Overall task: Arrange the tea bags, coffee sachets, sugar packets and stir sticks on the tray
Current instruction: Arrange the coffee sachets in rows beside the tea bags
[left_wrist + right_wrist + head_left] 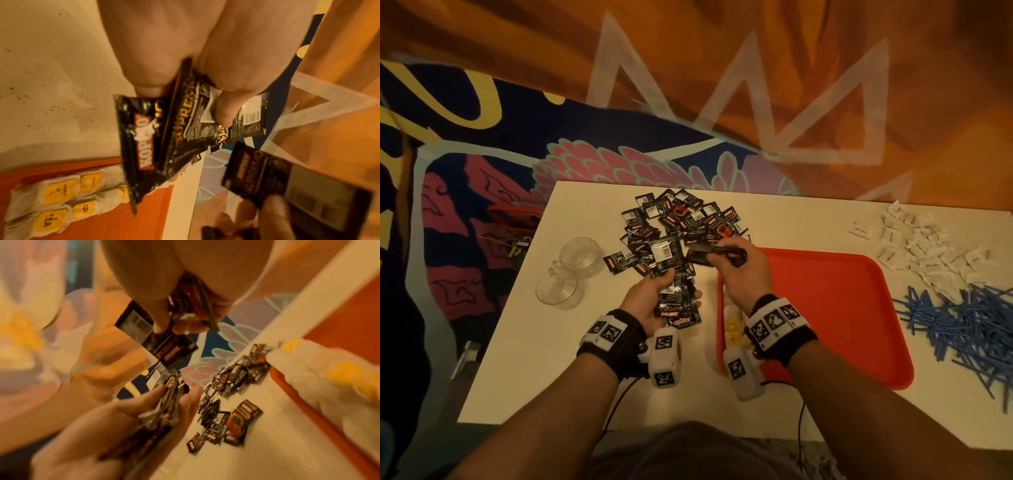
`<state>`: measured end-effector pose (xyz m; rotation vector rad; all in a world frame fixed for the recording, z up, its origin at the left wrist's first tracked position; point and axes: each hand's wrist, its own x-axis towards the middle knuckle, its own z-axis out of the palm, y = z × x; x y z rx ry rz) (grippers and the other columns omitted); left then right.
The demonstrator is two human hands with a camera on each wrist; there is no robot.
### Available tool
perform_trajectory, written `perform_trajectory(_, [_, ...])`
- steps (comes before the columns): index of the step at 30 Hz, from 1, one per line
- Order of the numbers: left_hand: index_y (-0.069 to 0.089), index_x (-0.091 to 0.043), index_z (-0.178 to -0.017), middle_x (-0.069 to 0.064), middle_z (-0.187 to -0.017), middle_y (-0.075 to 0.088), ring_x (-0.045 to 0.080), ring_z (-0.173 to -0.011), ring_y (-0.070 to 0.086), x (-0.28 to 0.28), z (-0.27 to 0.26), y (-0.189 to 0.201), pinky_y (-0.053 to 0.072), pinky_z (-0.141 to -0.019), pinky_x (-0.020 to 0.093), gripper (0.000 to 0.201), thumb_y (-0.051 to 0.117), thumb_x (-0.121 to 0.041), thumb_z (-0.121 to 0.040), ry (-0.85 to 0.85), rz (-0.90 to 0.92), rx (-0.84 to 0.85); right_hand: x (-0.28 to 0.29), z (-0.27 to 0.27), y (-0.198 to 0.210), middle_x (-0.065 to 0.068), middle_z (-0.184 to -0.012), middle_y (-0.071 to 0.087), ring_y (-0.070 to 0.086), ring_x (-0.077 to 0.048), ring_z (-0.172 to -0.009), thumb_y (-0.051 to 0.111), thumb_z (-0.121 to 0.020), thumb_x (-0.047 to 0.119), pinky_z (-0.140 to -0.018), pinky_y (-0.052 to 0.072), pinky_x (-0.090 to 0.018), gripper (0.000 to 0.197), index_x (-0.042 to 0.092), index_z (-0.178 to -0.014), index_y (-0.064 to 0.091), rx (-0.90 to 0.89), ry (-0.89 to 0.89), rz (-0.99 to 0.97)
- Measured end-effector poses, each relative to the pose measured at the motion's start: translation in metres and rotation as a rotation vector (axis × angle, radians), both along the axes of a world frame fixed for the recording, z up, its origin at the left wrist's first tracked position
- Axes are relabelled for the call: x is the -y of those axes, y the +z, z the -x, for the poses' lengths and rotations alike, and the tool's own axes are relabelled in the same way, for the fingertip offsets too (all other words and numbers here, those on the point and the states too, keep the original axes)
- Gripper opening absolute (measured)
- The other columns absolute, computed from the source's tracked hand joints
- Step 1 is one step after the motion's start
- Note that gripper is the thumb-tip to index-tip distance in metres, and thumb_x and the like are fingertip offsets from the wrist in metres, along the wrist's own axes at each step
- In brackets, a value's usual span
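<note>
A: Overhead, what are the hands doing?
B: The left hand (650, 301) is gripping a stack of coffee sachets (679, 301) just left of the red tray (859, 308); the right hand (743, 270) is pinching one sachet (700, 256) at the tray's far left corner.

A: Left wrist?
B: Thumb pressing the stack; tea bags (61, 199) are lying in the tray.

A: Right wrist?
B: Fingertips (162, 321) are pinching the sachet above the loose pile (230, 402) beside the tray.

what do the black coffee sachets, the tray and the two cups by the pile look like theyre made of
Coffee sachets: glossy printed foil or plastic film, judging by their crinkles and glints.
Tray: looks like orange-red moulded plastic with a matte finish, a raised rim and rounded corners.
Cups: clear glass or clear plastic; the table shows through them, which one is unclear.
</note>
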<state>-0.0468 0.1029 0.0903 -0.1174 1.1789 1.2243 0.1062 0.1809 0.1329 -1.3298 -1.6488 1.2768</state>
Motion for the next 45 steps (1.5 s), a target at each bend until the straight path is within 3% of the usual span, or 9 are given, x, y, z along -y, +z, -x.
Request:
perform_trajectory(3, [0.053,0.002,-0.135,0.028,-0.112,0.068,0.041,-0.093,0.072,0.001,-0.001,0.000,0.061,-0.073,0.049,0.041,0.053,-0.021,-0.101,-0.038,-0.037,0.051,0.005,0.003,0.002,0.014,-0.095,0.066,0.055,0.003,-0.088,0.065,-0.085,0.000,-0.083,0.047,-0.017,0.025,0.024,-0.090,0.068,0.165,0.254,-0.308])
perform_trajectory(11, [0.048,-0.007,-0.140,0.027,-0.128,0.063,0.043,-0.111,0.065,-0.001,0.003,0.003,0.056,-0.082,0.056,0.070,0.076,-0.025,-0.078,0.028,-0.017,0.048,0.017,-0.004,-0.024,-0.008,-0.095,0.071,0.062,-0.029,-0.085,0.069,-0.074,-0.009,-0.076,0.053,-0.040,0.025,0.008,-0.092,0.070,0.439,0.571,-0.770])
perform_trajectory(16, [0.050,-0.007,-0.135,0.026,-0.116,0.069,0.041,-0.093,0.072,-0.001,0.004,0.001,0.059,-0.066,0.051,0.050,0.069,-0.015,-0.089,0.034,-0.012,-0.048,0.021,-0.006,-0.018,0.009,-0.105,0.066,0.059,-0.010,-0.097,0.054,-0.091,-0.001,-0.084,0.046,-0.013,0.030,0.019,-0.108,0.069,0.198,0.310,-0.181])
perform_trajectory(21, [0.050,-0.010,-0.138,0.023,-0.116,0.070,0.041,-0.096,0.072,-0.001,-0.004,0.002,0.059,-0.068,0.051,0.054,0.071,-0.016,-0.089,-0.002,-0.033,-0.078,0.013,0.002,-0.019,0.004,-0.095,0.064,0.061,-0.010,-0.084,0.084,-0.071,0.040,-0.079,0.055,-0.034,0.043,0.023,-0.101,0.058,0.074,0.030,0.208])
perform_trajectory(27, [0.034,-0.016,-0.151,0.027,-0.119,0.067,0.044,-0.091,0.072,-0.003,-0.005,0.006,0.058,-0.067,0.051,0.082,0.077,-0.014,-0.082,0.044,-0.014,-0.067,0.011,0.006,-0.015,-0.019,-0.098,0.071,0.070,-0.036,-0.094,0.076,-0.079,0.008,-0.087,0.054,-0.057,0.017,0.014,-0.084,0.061,-0.160,-0.035,0.463])
perform_trajectory(33, [0.047,-0.002,-0.137,0.024,-0.104,0.069,0.040,-0.081,0.072,0.004,-0.006,0.013,0.059,-0.061,0.041,0.041,0.056,-0.013,-0.099,-0.121,-0.109,-0.138,-0.004,0.001,-0.004,-0.015,-0.097,0.068,0.066,-0.023,-0.079,0.041,-0.095,-0.010,-0.077,0.059,-0.044,0.036,0.022,-0.101,0.057,-0.388,-0.139,0.501])
perform_trajectory(39, [0.051,-0.006,-0.129,0.019,-0.091,0.072,0.038,-0.078,0.071,0.007,-0.013,0.020,0.059,-0.059,0.040,0.031,0.056,-0.011,-0.099,-0.268,-0.141,-0.171,-0.012,0.004,-0.002,0.001,-0.084,0.065,0.060,-0.012,-0.068,0.080,-0.078,0.033,-0.062,0.053,-0.032,0.025,0.028,-0.096,0.064,-0.035,0.118,0.237])
perform_trajectory(42, [0.052,-0.011,-0.124,0.016,-0.086,0.073,0.038,-0.078,0.071,0.008,-0.016,0.022,0.060,-0.059,0.040,0.027,0.059,-0.011,-0.098,-0.317,-0.151,-0.173,-0.011,0.008,-0.007,0.003,-0.084,0.072,0.068,-0.018,-0.081,0.086,-0.070,0.032,-0.079,0.057,-0.040,0.022,0.028,-0.082,0.068,0.060,0.180,0.167])
perform_trajectory(45, [0.051,-0.012,-0.126,0.016,-0.086,0.073,0.038,-0.077,0.071,0.009,-0.017,0.022,0.059,-0.057,0.039,0.031,0.061,-0.013,-0.096,-0.320,-0.142,-0.163,-0.010,0.007,-0.010,-0.004,-0.071,0.065,0.061,-0.025,-0.064,0.081,-0.077,0.026,-0.069,0.055,-0.043,0.020,0.017,-0.073,0.064,0.054,0.129,0.253])
